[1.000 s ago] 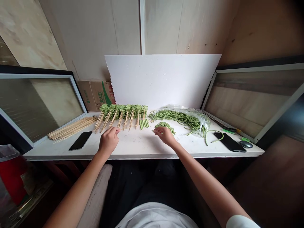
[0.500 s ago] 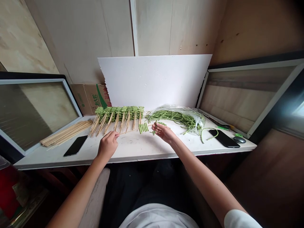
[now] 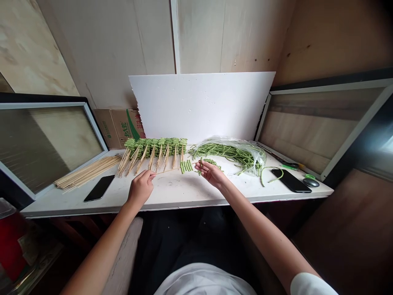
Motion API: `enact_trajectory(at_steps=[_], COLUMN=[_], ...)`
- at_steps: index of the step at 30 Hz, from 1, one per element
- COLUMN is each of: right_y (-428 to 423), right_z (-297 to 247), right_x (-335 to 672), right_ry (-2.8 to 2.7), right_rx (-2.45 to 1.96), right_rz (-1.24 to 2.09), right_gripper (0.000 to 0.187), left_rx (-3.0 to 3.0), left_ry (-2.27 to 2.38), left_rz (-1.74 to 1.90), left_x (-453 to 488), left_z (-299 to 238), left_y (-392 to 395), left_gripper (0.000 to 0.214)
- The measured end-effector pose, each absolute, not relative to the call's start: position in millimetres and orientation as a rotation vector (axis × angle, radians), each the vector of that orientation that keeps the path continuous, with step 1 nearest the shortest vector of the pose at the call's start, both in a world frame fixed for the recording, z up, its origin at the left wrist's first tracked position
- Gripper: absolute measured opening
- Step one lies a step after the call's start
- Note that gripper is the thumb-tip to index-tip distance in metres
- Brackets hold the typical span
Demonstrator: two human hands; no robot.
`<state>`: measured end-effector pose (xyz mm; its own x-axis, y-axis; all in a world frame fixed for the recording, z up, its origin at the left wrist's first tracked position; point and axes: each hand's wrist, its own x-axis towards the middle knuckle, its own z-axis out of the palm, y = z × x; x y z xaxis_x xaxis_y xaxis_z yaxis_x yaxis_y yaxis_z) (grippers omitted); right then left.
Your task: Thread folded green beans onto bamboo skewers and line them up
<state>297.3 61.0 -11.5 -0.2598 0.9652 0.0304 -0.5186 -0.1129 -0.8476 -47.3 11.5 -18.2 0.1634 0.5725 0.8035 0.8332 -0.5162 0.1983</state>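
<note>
My left hand (image 3: 141,187) pinches the blunt end of a thin bamboo skewer (image 3: 167,170), held level above the table. Several short green bean pieces (image 3: 186,166) are threaded side by side near its far end. At the tip, my right hand (image 3: 211,173) is closed on one cut green bean piece (image 3: 201,161); whether the tip has entered it is too small to see. Loose cut pieces (image 3: 215,163) lie behind the right hand. Beyond the left hand stand stacked finished bean skewers (image 3: 153,146), their bare sticks pointing toward me.
Long green beans (image 3: 227,150) spill from a clear plastic bag (image 3: 256,157). Bare bamboo skewers (image 3: 87,171) lie at the left beside a phone (image 3: 99,188). Another phone (image 3: 288,180) and a small round dark object (image 3: 311,182) are at the right. A white board (image 3: 202,106) stands behind.
The right hand has shifted very slightly left toward the threaded pieces, with the bean piece at the skewer's tip. The whole view has moved slightly; the left hand keeps its hold.
</note>
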Motion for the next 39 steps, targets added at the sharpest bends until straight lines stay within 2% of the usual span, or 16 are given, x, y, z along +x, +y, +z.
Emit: enact_trajectory(at_steps=[6,16,26,35,39], right_y=[61,63,62,61,60], right_z=[-13,-18,-11,-15,-17], right_x=[298,297,301,294,294], right_ry=[-0.965,-1.082,-0.939,-0.935,-0.970], right_rx=[-0.678,-0.705,-0.612,-0.554,-0.585], right_rz=[1.617,1.513,1.558,1.570,1.558], right_gripper=[0.014,0.029,0.027,0.034,0.030], left_rx=[-2.144,-2.120,-2.060,-2.070,-2.084], left_ry=[-1.396,-1.372,-1.355,-1.346,-1.374], left_rz=[-1.256,-1.262,-1.331,-1.329,-1.316], left_x=[-48,-50,-51,-49,-47], left_z=[-17,-12,-9,-10,-10], left_y=[11,8,9,9,8], left_gripper=[0.025,0.028,0.025,0.026,0.026])
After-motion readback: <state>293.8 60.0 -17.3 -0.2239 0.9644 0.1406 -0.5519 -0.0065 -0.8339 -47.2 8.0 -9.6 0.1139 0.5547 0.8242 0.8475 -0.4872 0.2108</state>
